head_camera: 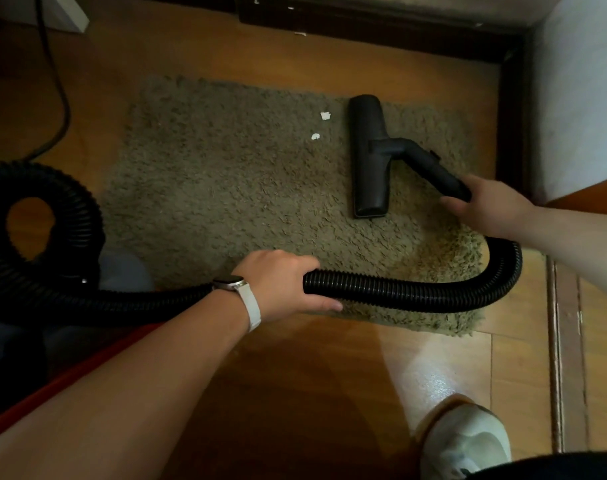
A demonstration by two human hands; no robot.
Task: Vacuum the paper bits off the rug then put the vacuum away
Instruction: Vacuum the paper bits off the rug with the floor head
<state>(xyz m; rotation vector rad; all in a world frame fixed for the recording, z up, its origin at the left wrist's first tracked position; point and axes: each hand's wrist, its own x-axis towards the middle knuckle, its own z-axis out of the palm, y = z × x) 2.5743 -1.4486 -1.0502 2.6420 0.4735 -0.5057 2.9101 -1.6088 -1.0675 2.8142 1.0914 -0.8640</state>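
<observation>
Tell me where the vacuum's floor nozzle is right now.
In the head view, the floor nozzle lies on the right part of the rug, just right of two paper bits; the right hand grips its tube.

An orange-brown wooden floor (295,375) is covered at its centre by a shaggy olive-green rectangular rug (243,202). A thin black cable (57,98) is laid over the boards at ten o'clock, and a small white paper scrap (300,33) is seen at twelve o'clock. A white sneaker (465,441) is planted at five o'clock. Two white paper bits (325,115) are borne on the rug.
</observation>
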